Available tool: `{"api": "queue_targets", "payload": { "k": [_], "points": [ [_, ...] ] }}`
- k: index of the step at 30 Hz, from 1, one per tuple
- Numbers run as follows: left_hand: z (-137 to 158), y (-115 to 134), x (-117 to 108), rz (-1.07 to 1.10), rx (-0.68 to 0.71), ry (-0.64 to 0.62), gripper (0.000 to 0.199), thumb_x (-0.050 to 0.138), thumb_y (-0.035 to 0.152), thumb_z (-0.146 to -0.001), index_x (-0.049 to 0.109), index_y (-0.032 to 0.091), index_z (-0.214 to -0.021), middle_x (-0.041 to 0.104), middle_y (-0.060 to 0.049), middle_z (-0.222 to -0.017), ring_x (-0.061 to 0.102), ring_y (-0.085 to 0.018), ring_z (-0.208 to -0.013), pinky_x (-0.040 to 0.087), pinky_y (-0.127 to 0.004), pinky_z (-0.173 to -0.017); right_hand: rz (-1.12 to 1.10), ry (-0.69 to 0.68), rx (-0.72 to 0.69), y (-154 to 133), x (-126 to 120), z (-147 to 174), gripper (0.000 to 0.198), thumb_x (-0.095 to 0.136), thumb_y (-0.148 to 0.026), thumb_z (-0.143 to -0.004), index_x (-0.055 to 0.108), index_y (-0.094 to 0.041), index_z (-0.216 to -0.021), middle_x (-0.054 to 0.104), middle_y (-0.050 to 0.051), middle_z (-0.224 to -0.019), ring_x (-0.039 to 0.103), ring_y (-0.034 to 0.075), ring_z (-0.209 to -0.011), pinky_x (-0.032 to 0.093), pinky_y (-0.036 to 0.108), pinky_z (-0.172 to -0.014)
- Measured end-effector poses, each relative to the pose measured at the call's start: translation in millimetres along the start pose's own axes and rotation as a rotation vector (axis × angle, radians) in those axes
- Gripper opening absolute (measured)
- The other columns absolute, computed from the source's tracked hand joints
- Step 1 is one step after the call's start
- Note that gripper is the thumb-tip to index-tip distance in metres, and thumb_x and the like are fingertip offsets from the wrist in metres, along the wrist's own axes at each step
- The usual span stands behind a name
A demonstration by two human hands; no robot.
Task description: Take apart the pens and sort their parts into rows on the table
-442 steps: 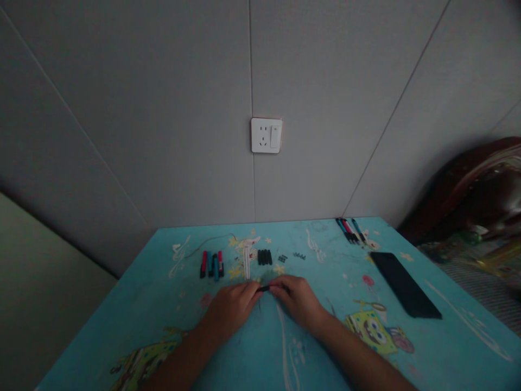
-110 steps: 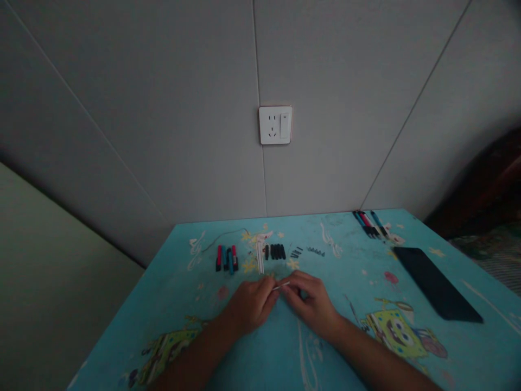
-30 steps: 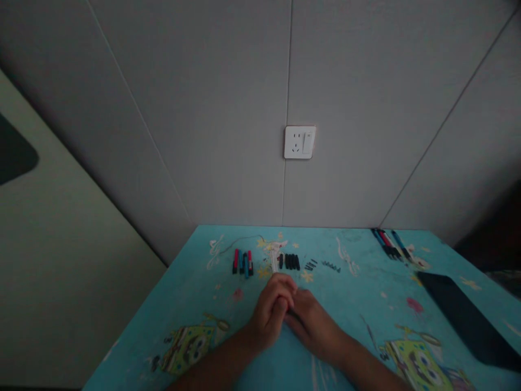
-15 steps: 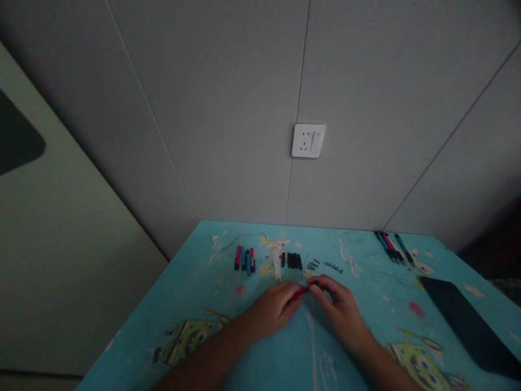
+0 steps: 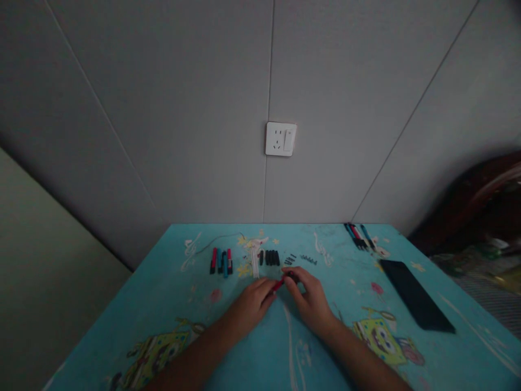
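My left hand (image 5: 254,300) is closed around a red pen barrel (image 5: 278,285), which sticks out toward the right. Fingers of my right hand (image 5: 308,296) pinch the dark end part (image 5: 292,277) at the barrel's other end; whether the two are joined is hard to make out. Just beyond my hands lie pen parts: red and blue barrels (image 5: 225,263) on the left, thin white refills (image 5: 254,262), a row of short black tubes (image 5: 272,258), and several small dark pieces (image 5: 290,259) with more tiny ones (image 5: 308,259) to their right.
The table has a turquoise cartoon-print cover (image 5: 228,347). At its far right lie several pens (image 5: 360,237), with a flat dark rectangular mat (image 5: 417,296) nearer. A wall with a white socket (image 5: 280,139) stands behind. A dark red curved piece of furniture (image 5: 468,203) is on the right.
The view has turned to the right, so everything appears further left. Both hands still hold the red pen parts, in nearly the same pose.
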State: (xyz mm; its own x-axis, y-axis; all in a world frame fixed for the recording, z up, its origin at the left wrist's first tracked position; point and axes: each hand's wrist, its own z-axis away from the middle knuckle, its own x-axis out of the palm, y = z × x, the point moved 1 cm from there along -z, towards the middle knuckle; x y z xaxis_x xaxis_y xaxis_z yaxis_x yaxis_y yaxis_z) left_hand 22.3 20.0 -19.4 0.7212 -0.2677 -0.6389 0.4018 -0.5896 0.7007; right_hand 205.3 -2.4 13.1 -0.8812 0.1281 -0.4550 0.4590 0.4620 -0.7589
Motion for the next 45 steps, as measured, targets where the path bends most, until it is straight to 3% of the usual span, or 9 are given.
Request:
{"api": "queue_targets", "payload": {
  "k": [10,14,23,27,32,36,39,42,45],
  "points": [
    [-0.7,4.0,-6.2,-0.016,0.011,0.097,0.023,0.043,0.024,-0.098,0.065,0.020,-0.105,0.066,-0.006,-0.095,0.062,-0.018,-0.089,0.050,-0.033,-0.083,-0.149,0.114,0.169,6.8,-7.9,-5.2,0.029,0.055,-0.038,-0.094,0.064,-0.019,-0.114,0.070,0.009,-0.102,0.067,0.020,-0.086,0.055,0.033,-0.080],
    [1.2,5.0,-13.8,-0.120,0.032,0.138,0.026,0.043,0.023,-0.098,0.062,0.022,-0.116,0.064,-0.007,-0.103,0.060,-0.020,-0.098,0.049,-0.036,-0.089,-0.114,0.200,0.150,13.6,-18.0,-10.1,0.027,0.057,-0.039,-0.092,0.065,-0.020,-0.110,0.070,0.009,-0.105,0.066,0.022,-0.095,0.053,0.038,-0.088],
    [-3.4,-7.4,-45.5,-0.424,0.067,0.309,0.024,0.046,0.022,-0.097,0.063,0.021,-0.114,0.063,-0.008,-0.106,0.055,-0.023,-0.103,0.044,-0.042,-0.096,0.114,0.160,0.018,22.2,-25.1,-9.1,0.025,0.056,-0.035,-0.093,0.067,-0.024,-0.112,0.066,0.009,-0.112,0.063,0.023,-0.102,0.051,0.041,-0.091],
    [-4.4,-36.0,-79.5,-0.499,-0.030,0.505,0.025,0.043,0.022,-0.098,0.063,0.019,-0.112,0.064,-0.008,-0.104,0.055,-0.022,-0.101,0.043,-0.042,-0.095,0.185,-0.001,-0.106,10.3,-6.1,-10.9,0.029,0.050,-0.033,-0.096,0.066,-0.026,-0.119,0.064,0.010,-0.117,0.060,0.025,-0.109,0.050,0.043,-0.095],
    [-2.0,-74.5,-101.6,-0.543,-0.192,0.632,0.027,0.039,0.024,-0.099,0.064,0.018,-0.108,0.064,-0.009,-0.100,0.056,-0.023,-0.098,0.044,-0.041,-0.091,0.266,-0.177,-0.179,-15.9,41.5,-48.8,0.029,0.050,-0.031,-0.096,0.064,-0.025,-0.121,0.068,0.009,-0.109,0.064,0.023,-0.099,0.051,0.038,-0.089],
    [1.9,-82.9,-99.4,-0.549,-0.214,0.645,0.025,0.043,0.024,-0.098,0.066,0.018,-0.103,0.065,-0.008,-0.098,0.057,-0.022,-0.094,0.044,-0.039,-0.087,0.549,-0.251,-0.176,-24.4,82.1,-79.5,0.024,0.050,-0.024,-0.095,0.067,-0.023,-0.112,0.070,0.009,-0.103,0.063,0.023,-0.097,0.045,0.037,-0.091],
    [3.8,-81.1,-97.4,-0.543,-0.226,0.658,0.022,0.046,0.024,-0.096,0.067,0.019,-0.102,0.065,-0.008,-0.097,0.057,-0.022,-0.093,0.044,-0.038,-0.085,0.735,-0.266,-0.132,-24.1,102.5,-83.3,0.021,0.051,-0.025,-0.094,0.070,-0.020,-0.102,0.071,0.011,-0.097,0.063,0.025,-0.094,0.043,0.038,-0.089],
    [2.5,-77.8,-96.6,-0.537,-0.218,0.618,0.019,0.050,0.024,-0.095,0.067,0.020,-0.102,0.065,-0.008,-0.099,0.056,-0.022,-0.095,0.044,-0.038,-0.085,0.772,-0.248,-0.094,-25.3,112.1,-75.3,0.018,0.055,-0.028,-0.092,0.069,-0.019,-0.098,0.070,0.012,-0.095,0.063,0.026,-0.095,0.042,0.037,-0.089],
    [-0.7,-72.1,-93.6,-0.513,-0.146,0.495,0.015,0.053,0.024,-0.093,0.067,0.020,-0.099,0.065,-0.006,-0.096,0.056,-0.022,-0.095,0.043,-0.037,-0.086,0.656,-0.169,-0.054,-29.3,110.2,-65.3,0.020,0.057,-0.032,-0.091,0.069,-0.020,-0.102,0.070,0.012,-0.097,0.063,0.026,-0.097,0.042,0.036,-0.090]
  ]
}}
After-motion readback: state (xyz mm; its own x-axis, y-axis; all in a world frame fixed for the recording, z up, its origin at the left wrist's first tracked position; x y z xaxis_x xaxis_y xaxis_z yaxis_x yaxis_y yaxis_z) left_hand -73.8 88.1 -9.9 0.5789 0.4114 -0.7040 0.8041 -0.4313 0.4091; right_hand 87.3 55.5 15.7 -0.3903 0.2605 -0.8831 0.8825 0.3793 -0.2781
